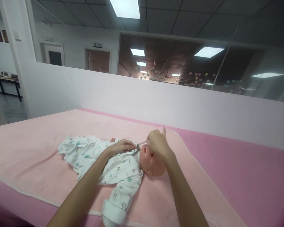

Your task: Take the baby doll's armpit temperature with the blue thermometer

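A baby doll (pixel 153 164) lies on its back, its head towards the right, dressed in a white printed sleepsuit (pixel 118 167) with buttons. My left hand (pixel 123 146) rests on the doll's upper chest near the collar, fingers stretched out and lying on the fabric. Over the doll's face, my right hand (pixel 157 142) is closed around one end of a thin pale stick (pixel 142 143), with one finger pointing away. The stick reaches left towards the collar, just beyond the doll's mouth. Its exact kind is too small to tell. My right hand and wrist hide part of the doll's head.
A light pink blanket (pixel 38 148) with a pale edge spreads beneath the doll over a darker pink padded surface (pixel 215 167). Behind rises a low white wall (pixel 132 97) topped by glass with heart stickers. A dark table (pixel 7 80) stands in the far left room.
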Motion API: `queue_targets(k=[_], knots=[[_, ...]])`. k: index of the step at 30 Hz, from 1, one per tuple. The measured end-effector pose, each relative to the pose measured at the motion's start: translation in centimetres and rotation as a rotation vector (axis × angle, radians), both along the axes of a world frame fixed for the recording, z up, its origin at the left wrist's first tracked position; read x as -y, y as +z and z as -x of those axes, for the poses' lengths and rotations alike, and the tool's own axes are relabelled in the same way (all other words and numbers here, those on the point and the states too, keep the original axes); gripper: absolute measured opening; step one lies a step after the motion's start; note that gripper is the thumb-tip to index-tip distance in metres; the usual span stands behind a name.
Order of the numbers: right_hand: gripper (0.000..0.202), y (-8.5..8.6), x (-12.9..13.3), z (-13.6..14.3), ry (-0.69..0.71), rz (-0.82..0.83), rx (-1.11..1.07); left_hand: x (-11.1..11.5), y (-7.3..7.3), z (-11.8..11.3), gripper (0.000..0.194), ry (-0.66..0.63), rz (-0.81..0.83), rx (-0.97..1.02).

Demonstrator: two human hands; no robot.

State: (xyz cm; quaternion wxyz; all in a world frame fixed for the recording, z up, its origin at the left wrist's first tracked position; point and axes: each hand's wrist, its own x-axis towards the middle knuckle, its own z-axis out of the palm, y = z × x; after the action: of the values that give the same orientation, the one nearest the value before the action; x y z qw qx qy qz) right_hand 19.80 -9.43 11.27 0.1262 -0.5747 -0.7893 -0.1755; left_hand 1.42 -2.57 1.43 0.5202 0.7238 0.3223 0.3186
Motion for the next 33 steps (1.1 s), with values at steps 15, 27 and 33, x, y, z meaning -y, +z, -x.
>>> queue_targets(k=[15,27,33], knots=[[0.02,-3.3,1.5,-4.1,0.372,-0.023,-0.96,0.3,-0.3,0.8,0.026,-0.146,0.173,0.793],[0.014,-6.8,0.6,-3.8,0.4,-0.185,-0.949,0.2,-0.4,0.8,0.025,-0.068,0.233,0.862],[0.012,-6.6,1.1,-3.8,0.371,-0.269,-0.934,0.6,-0.2,0.8,0.026,-0.071,0.229,0.821]])
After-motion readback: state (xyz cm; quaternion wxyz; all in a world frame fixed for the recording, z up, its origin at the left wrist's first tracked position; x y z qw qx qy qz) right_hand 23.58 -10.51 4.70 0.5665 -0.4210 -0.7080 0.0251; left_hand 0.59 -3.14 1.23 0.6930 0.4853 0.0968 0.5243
